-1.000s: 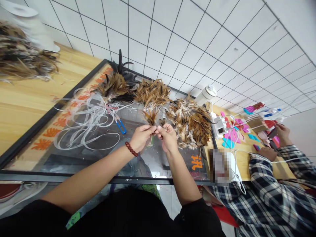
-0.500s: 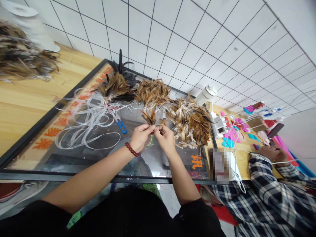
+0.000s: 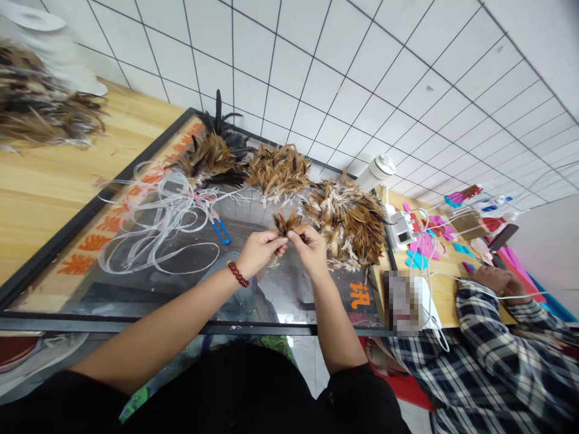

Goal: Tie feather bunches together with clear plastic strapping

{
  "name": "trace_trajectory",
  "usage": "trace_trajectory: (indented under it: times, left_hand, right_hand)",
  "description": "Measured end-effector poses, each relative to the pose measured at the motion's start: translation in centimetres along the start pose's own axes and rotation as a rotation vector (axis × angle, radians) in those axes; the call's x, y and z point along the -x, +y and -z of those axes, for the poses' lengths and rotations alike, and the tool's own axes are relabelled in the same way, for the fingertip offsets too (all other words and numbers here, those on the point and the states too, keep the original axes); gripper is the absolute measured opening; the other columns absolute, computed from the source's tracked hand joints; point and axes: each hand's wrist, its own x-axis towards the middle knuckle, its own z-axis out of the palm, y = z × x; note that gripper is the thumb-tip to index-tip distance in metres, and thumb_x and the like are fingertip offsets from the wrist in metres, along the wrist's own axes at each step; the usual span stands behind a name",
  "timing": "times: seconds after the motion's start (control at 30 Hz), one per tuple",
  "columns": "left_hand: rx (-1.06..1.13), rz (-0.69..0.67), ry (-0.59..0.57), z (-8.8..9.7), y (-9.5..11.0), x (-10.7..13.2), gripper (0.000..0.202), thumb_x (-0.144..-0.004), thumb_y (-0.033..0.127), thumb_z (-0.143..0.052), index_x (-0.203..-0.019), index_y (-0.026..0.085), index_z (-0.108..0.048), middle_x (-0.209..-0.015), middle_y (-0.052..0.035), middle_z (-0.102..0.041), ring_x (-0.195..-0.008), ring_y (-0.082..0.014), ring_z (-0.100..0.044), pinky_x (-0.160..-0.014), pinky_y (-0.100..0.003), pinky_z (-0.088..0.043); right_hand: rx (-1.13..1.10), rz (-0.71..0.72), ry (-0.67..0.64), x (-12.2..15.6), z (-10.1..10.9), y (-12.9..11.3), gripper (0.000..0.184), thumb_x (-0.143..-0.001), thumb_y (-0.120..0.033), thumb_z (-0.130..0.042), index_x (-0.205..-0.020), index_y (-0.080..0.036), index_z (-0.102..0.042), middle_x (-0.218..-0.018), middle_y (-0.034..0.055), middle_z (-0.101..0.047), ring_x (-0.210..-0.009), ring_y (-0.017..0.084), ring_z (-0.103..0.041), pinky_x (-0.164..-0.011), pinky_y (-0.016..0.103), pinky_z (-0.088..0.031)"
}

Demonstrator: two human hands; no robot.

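Note:
Over the dark glass-topped panel (image 3: 289, 289), my left hand (image 3: 262, 253) and my right hand (image 3: 310, 250) meet, fingertips pinched together. Between them sticks up a small bunch of brown feathers (image 3: 287, 223), its lower ends hidden by my fingers. A pile of brown feathers (image 3: 278, 172) lies just beyond, and a larger feather pile (image 3: 350, 223) is to the right of my right hand. Farther left is a bunch of brown and black feathers (image 3: 212, 157). Left of my left hand lie blue-handled thread snips (image 3: 221, 231) and a loose tangle of white ribbon (image 3: 158, 217).
A white bottle (image 3: 377, 172) stands behind the right pile. White chargers and cables (image 3: 400, 232) lie on the wooden table to the right, near colourful scraps (image 3: 425, 247). A person in a plaid sleeve (image 3: 479, 307) sits there. More feathers (image 3: 40, 102) and white spools (image 3: 54, 48) are far left.
My right hand has shifted slightly right and turned. The feathers between my hands now stand together in one spread tuft, a little to the right of before.

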Motion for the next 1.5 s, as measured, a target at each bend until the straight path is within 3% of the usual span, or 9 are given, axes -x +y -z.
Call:
trace_trajectory:
  times: [0.1, 0.23, 0.5, 0.63, 0.77, 0.93, 1.1, 1.27, 1.5]
  left_hand:
    - [-0.042, 0.016, -0.021, 0.2, 0.2, -0.1, 0.026, -0.066, 0.031, -0.073, -0.051, 0.013, -0.064, -0.048, -0.0029, -0.059, -0.045, -0.0098, -0.052, -0.049, -0.023, -0.042]
    - [0.205, -0.012, 0.151, 1.0, 0.8, -0.7, 0.027, -0.064, 0.037, -0.075, -0.068, 0.011, -0.067, -0.061, -0.0039, -0.064, -0.051, -0.0105, -0.056, -0.052, -0.024, -0.045]
    - [0.362, -0.079, 0.321, 1.4, 0.6, -1.4, 0.033, -0.059, 0.038, -0.078, -0.072, 0.010, -0.066, -0.059, -0.0004, -0.061, -0.051, -0.0077, -0.054, -0.049, -0.021, -0.043]
    - [0.344, -0.075, 0.326, 1.2, 0.5, -1.2, 0.033, -0.060, 0.038, -0.078, -0.073, 0.010, -0.067, -0.059, -0.0003, -0.061, -0.050, -0.0073, -0.053, -0.049, -0.020, -0.042]
    - [0.330, -0.054, 0.313, 1.2, 0.9, -1.0, 0.035, -0.057, 0.040, -0.079, -0.070, 0.010, -0.067, -0.064, -0.0019, -0.064, -0.052, -0.0081, -0.055, -0.051, -0.022, -0.044]
    - [0.268, 0.026, 0.074, 1.1, 0.8, -0.6, 0.036, -0.056, 0.041, -0.080, -0.070, 0.010, -0.069, -0.067, -0.0055, -0.067, -0.056, -0.0106, -0.058, -0.054, -0.023, -0.046]
    - [0.171, 0.012, -0.078, 1.1, 0.6, -0.2, 0.032, -0.063, 0.041, -0.077, -0.067, 0.010, -0.070, -0.057, -0.0052, -0.064, -0.051, -0.0106, -0.056, -0.050, -0.023, -0.043]
    - [0.258, 0.037, -0.058, 1.4, 0.8, -0.5, 0.027, -0.063, 0.035, -0.078, -0.068, 0.009, -0.071, -0.057, -0.0046, -0.064, -0.048, -0.0079, -0.052, -0.049, -0.021, -0.039]
    - [0.467, 0.044, 0.086, 1.8, 1.3, -1.1, 0.026, -0.054, 0.029, -0.084, -0.065, 0.010, -0.071, -0.068, -0.0062, -0.068, -0.060, -0.0102, -0.060, -0.061, -0.023, -0.047]
  right_hand:
    - [0.052, 0.018, 0.037, -0.2, 0.3, 0.4, 0.022, -0.080, -0.038, -0.061, -0.069, -0.019, -0.063, -0.069, -0.0009, -0.057, -0.066, 0.012, -0.051, -0.065, 0.024, -0.041]
    - [0.294, 0.046, 0.184, -0.5, 1.5, 1.0, 0.018, -0.084, -0.032, -0.056, -0.088, -0.019, -0.067, -0.084, 0.0028, -0.063, -0.075, 0.013, -0.056, -0.072, 0.026, -0.043]
    - [0.973, 0.024, -0.153, -0.1, 0.6, 0.6, 0.025, -0.086, -0.031, -0.055, -0.105, -0.022, -0.067, -0.099, 0.0092, -0.062, -0.091, 0.022, -0.055, -0.079, 0.033, -0.039]
    - [0.824, 0.042, -0.148, -0.1, 0.4, 0.7, 0.018, -0.085, -0.023, -0.052, -0.087, -0.020, -0.069, -0.090, 0.0075, -0.062, -0.086, 0.020, -0.053, -0.077, 0.032, -0.038]
    - [0.168, -0.162, -0.010, -0.4, 0.9, 1.2, 0.019, -0.079, -0.033, -0.058, -0.076, -0.016, -0.066, -0.069, 0.0016, -0.058, -0.065, 0.013, -0.049, -0.064, 0.026, -0.039]
    - [-0.313, -0.359, 0.039, -0.5, 0.4, 1.0, 0.027, -0.065, -0.042, -0.072, -0.071, -0.016, -0.067, -0.054, -0.0045, -0.053, -0.050, 0.008, -0.040, -0.053, 0.022, -0.033]
    - [-0.273, -0.338, 0.013, -0.3, -0.3, 1.0, 0.025, -0.067, -0.041, -0.071, -0.072, -0.016, -0.069, -0.055, -0.0033, -0.056, -0.050, 0.008, -0.043, -0.052, 0.022, -0.034]
    - [-0.118, -0.283, -0.160, -0.1, 0.2, 1.2, 0.024, -0.073, -0.038, -0.065, -0.080, -0.016, -0.070, -0.065, 0.0005, -0.062, -0.054, 0.010, -0.048, -0.055, 0.023, -0.039]
    - [0.565, 0.044, 0.115, 0.1, 2.0, 1.1, 0.027, -0.080, -0.021, -0.053, -0.103, -0.020, -0.066, -0.100, 0.0075, -0.061, -0.074, 0.016, -0.056, -0.078, 0.033, -0.047]
